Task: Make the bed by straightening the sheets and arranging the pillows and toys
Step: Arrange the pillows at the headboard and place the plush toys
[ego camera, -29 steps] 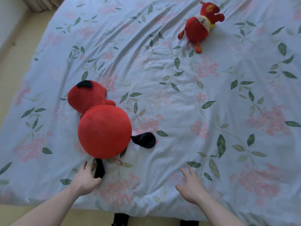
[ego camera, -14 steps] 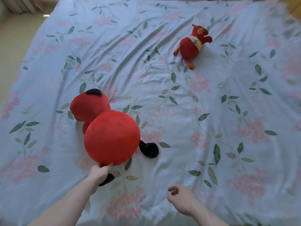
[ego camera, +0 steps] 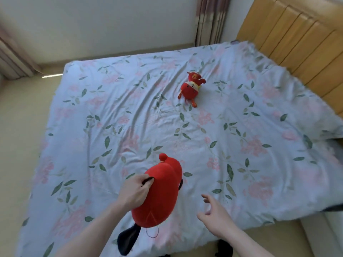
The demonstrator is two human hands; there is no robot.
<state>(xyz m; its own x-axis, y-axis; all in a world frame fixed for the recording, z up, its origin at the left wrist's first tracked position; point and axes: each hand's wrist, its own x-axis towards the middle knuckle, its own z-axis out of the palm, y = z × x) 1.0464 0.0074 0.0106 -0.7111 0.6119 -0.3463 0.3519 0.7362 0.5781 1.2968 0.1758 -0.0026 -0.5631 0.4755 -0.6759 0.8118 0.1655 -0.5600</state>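
Floral sheet [ego camera: 241, 127] creased, reaching the bed's near edge. Left hand [ego camera: 135, 191] grips large red plush [ego camera: 159, 197]; right hand [ego camera: 215, 216] open. Small plush [ego camera: 191, 88] well apart.

Both forearms bare, no sleeves; left hand [ego camera: 134, 191], right hand [ego camera: 216, 217] ungloved.

Left hand [ego camera: 134, 191] grips the big red plush toy [ego camera: 159, 191] above the floral sheet [ego camera: 241, 145]; right hand [ego camera: 216, 217] hovers open beside it.
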